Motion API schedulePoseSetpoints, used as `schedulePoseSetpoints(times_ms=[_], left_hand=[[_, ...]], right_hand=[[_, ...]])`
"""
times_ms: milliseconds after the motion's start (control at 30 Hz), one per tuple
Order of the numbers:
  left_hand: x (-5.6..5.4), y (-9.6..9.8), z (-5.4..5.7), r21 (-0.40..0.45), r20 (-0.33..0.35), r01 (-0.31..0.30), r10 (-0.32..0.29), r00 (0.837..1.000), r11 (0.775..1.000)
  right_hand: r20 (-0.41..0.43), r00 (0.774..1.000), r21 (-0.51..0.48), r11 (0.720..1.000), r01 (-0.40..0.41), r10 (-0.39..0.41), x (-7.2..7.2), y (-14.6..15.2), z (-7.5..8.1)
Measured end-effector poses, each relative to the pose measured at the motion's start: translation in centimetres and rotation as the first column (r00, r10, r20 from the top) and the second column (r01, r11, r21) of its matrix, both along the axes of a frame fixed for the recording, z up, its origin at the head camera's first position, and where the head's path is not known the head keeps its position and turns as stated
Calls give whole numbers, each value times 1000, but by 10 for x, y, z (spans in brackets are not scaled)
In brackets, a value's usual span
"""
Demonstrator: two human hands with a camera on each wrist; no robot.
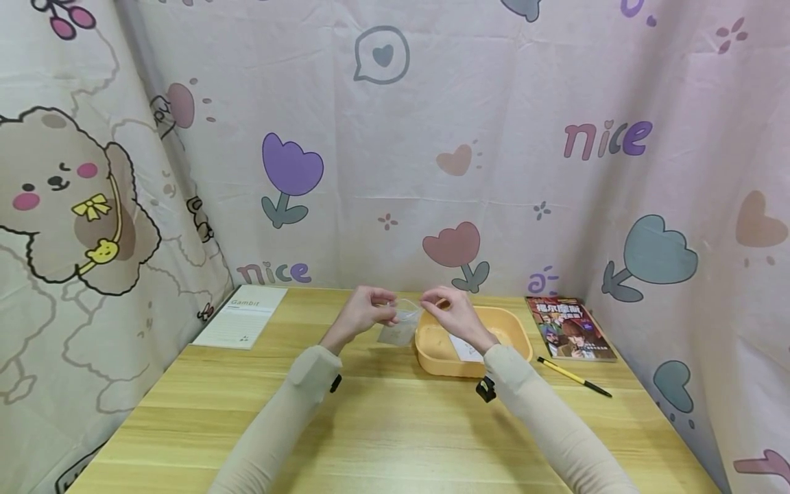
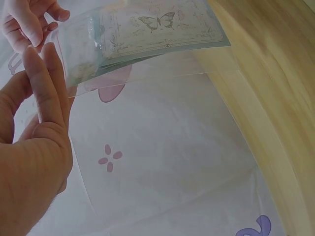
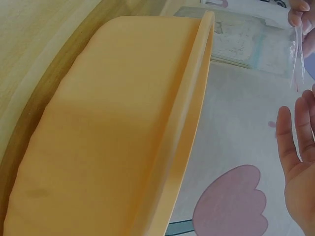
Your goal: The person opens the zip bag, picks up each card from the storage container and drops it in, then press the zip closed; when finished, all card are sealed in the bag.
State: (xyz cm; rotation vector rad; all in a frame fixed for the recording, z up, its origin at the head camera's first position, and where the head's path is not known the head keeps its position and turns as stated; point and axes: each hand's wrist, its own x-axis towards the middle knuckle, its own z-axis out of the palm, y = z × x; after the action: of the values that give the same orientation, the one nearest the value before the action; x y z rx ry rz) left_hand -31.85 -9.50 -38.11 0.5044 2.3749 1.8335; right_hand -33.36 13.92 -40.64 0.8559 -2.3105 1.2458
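A clear zip bag [image 1: 398, 334] hangs between the two hands over the table, just left of the yellow basket [image 1: 433, 367]. My left hand [image 1: 360, 317] pinches its top edge. At the other side of the bag's mouth, my right hand [image 1: 458, 317] pinches the lip, and the mouth looks spread a little. In the left wrist view a card with a butterfly print [image 2: 162, 39] shows inside the bag. In the right wrist view several right-hand fingers are extended, while the thumb is out of frame.
A white printed paper [image 1: 464, 348] lies in the basket. To its right are a comic-style magazine [image 1: 574, 329] and a yellow-and-black pen [image 1: 574, 376]. A white notepad [image 1: 242, 319] lies at the back left. A patterned curtain [image 1: 395, 137] hangs behind the wooden table [image 1: 395, 432].
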Motion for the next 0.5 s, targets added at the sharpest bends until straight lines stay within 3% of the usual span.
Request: schedulePoseSetpoints(times_ms=[300, 500], left_hand=[[10, -1, 11, -22, 20, 24, -23, 1000, 999], [3, -4, 4, -10, 17, 3, -2, 1000, 1000]], right_hand=[[38, 999, -9, 1000, 6, -6, 1, 3, -1], [94, 995, -28, 1000, 13, -10, 0, 11, -3]])
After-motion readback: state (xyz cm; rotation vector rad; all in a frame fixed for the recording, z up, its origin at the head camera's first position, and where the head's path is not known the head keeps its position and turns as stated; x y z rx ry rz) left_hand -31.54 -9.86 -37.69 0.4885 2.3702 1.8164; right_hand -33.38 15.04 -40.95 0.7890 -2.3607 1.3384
